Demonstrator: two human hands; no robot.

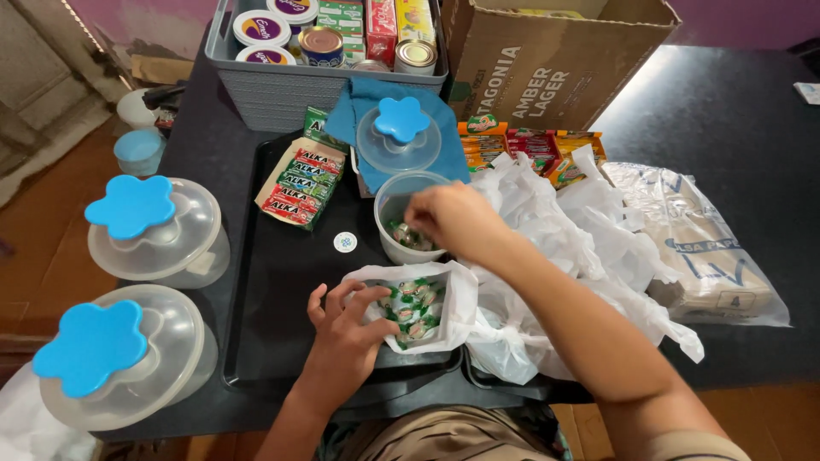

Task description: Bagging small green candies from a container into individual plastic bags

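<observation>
Left hand (346,329) pinched the white candy bag (418,312) open on the black tray (282,290); right hand (453,218), fingers closed, possibly on candies, hovered over the clear tub (401,213). Risk: bag sagging, candies spilling onto the counter (726,111).

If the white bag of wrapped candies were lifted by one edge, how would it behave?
The white plastic bag looks thin and crumpled, so it would probably sag. Its mouth is open under the left hand, so candies might spill. Likely light.

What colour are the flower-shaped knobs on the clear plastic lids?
Bright blue flower-shaped knobs, clearest in the head view.
</observation>
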